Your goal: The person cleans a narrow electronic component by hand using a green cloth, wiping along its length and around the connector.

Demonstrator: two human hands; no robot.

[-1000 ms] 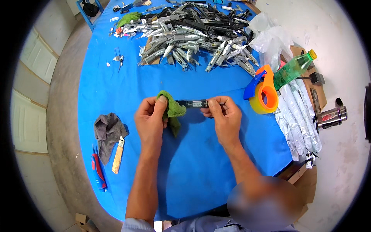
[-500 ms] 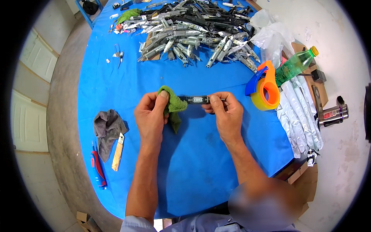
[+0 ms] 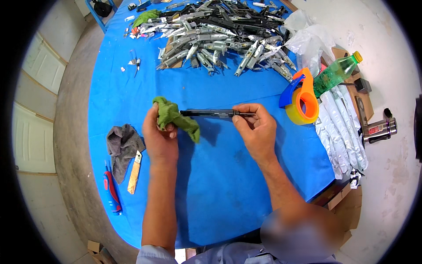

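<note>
A blue surface [image 3: 220, 185] carries a heap of metal tools [image 3: 220, 31] at its far edge. Above its middle, the left hand [image 3: 160, 136] is closed around a green cloth [image 3: 173, 116], while the right hand [image 3: 257, 130] pinches one end of a slim dark tool [image 3: 209, 113], held level between both hands.

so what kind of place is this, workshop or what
Probably a small workshop or garage bench: a blue-covered table carries a heap of metal parts, the left hand holds a green rag against a dark slim tool, with a tape dispenser nearby.
</note>
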